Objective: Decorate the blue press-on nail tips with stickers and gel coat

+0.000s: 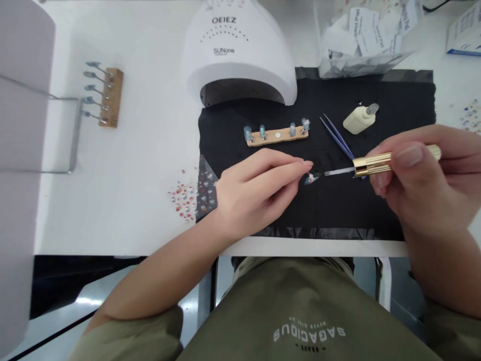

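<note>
Between the fingertips of my left hand (259, 188) is a small press-on nail (309, 179), blue with a pale decoration. My right hand (428, 185) is closed around the gold ribbed handle of a nail polish brush (372, 164). The brush's dark tip is at the nail, touching it or very close. Just beyond my hands lies a wooden nail stand (278, 135) bearing several blue nails, with a bare white spot in the middle. Blue tweezers (336, 136) rest near my right hand, and a cream polish bottle (359, 119) stands tilted in view behind them.
A white nail lamp (240, 55) stands at the back. To its right is a clear bin (366, 62) of alcohol pads. Another wooden stand (112, 98) with nails sits at left. Small red and white decorations (183, 200) lie beside the black mat (338, 210). A white box (466, 32) is back right.
</note>
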`<state>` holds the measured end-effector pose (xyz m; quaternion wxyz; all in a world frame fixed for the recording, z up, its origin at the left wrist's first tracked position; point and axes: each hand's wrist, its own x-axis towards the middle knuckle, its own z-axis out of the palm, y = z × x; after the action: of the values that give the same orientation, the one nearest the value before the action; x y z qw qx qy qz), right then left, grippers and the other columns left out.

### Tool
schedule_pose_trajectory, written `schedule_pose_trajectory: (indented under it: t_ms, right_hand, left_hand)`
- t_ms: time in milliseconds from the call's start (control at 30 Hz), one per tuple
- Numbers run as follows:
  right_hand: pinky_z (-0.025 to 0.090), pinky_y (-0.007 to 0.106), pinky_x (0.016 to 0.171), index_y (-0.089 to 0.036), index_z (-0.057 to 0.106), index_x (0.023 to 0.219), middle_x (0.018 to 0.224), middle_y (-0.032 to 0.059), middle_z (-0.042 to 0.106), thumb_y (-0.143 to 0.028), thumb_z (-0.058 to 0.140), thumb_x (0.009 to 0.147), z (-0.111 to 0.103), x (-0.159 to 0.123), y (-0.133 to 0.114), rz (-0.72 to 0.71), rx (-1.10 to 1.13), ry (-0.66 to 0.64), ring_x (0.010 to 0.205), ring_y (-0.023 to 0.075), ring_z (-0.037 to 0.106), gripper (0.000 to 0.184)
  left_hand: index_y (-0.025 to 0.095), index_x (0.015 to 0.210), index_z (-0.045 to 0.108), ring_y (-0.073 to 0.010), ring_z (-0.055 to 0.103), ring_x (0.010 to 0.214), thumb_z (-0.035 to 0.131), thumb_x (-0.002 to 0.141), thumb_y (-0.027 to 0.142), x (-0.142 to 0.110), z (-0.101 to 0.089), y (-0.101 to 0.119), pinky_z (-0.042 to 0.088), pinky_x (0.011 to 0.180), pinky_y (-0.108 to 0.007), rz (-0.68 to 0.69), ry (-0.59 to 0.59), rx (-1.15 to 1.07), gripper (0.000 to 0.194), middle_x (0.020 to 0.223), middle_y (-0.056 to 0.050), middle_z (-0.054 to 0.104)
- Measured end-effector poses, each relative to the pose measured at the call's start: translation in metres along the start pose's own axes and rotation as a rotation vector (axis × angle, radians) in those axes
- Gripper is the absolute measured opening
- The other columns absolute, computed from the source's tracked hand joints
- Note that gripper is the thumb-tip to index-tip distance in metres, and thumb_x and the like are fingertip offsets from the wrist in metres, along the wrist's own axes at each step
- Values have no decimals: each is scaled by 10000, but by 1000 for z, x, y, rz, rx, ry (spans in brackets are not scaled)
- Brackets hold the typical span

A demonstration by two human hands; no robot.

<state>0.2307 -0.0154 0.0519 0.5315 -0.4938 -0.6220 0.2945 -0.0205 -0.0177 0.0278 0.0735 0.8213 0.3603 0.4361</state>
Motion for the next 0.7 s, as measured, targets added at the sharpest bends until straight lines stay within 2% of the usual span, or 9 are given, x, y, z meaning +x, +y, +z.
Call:
schedule_pose_trajectory:
  t_ms: [67, 267, 367, 533, 700]
  right_hand:
    - [332, 336, 430, -301, 893, 867, 552, -61, 629, -569, 865, 992, 1, -1, 0, -17, -31, 20, 490, 93, 522, 297]
    - [313, 288, 414, -296, 884, 859, 556, -78, 624, -491, 870, 999, 2, -1, 0, 12, -55, -37, 476, 57, 488, 240]
    - [304, 296, 420, -297, 880, 845, 550, -77, 621, -483, 873, 996, 1, 0, 0, 11, -83, -18, 476, 60, 487, 239]
    - [319, 333, 443, -297, 885, 840, 550, -64, 620, -544, 865, 996, -1, 2, 5, 8, -127, 33, 494, 87, 517, 292]
    - [325, 354, 447, -317, 894, 845, 532, -66, 598, -581, 859, 993, 0, 2, 5, -30, -114, 93, 477, 103, 526, 305]
  left_hand:
    - [215, 1164, 821, -130, 861, 974, 755, 1042, 15, 0, 0, 0, 717, 879, -214, -4, -9, -7, 243, 1111, -15, 884]
    - [242, 1178, 828, -149, 862, 938, 732, 1086, 94, -1, 0, -1, 735, 818, -258, -5, -21, 56, 199, 1102, -22, 885]
    - [254, 1184, 830, -149, 859, 924, 721, 1099, 120, -2, 0, -1, 734, 802, -264, -15, -21, 82, 192, 1094, -22, 883]
    - [247, 1170, 830, -142, 845, 919, 727, 1073, 66, 1, 0, 1, 716, 832, -250, -28, -16, 15, 230, 1086, -14, 877]
    - [231, 1135, 837, -135, 839, 912, 756, 1046, 53, 2, 1, 2, 712, 857, -237, -106, -15, -50, 215, 1086, -12, 879]
